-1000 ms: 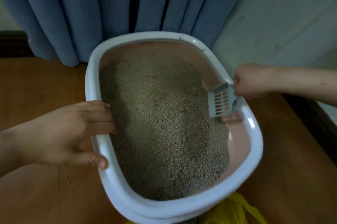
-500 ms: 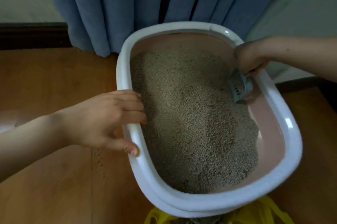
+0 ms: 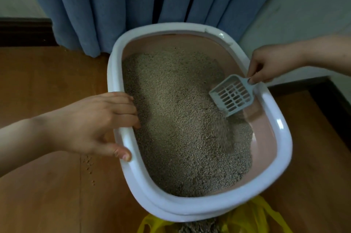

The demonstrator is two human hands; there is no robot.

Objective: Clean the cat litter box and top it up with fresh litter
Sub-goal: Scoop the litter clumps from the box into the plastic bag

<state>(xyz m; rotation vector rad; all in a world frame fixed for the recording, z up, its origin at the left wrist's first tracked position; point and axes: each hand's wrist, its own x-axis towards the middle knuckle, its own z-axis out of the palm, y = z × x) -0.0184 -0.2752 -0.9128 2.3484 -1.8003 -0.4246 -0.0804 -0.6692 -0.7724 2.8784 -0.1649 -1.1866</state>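
We saw one litter box [image 3: 281, 156] on a wooden floor [image 3: 47, 81] beside blue curtains [image 3: 133, 5]. Our left hand [image 3: 89, 124] gripped its rim; our right hand [image 3: 269, 65] pinched one scoop [image 3: 232, 95].

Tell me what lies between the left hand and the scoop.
Only loose litter fills the stretch between the left hand, gripping the litter box rim, and the slotted scoop, per the head view.

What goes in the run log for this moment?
left hand grips litter box rim | right hand pinches scoop handle | scoop over litter
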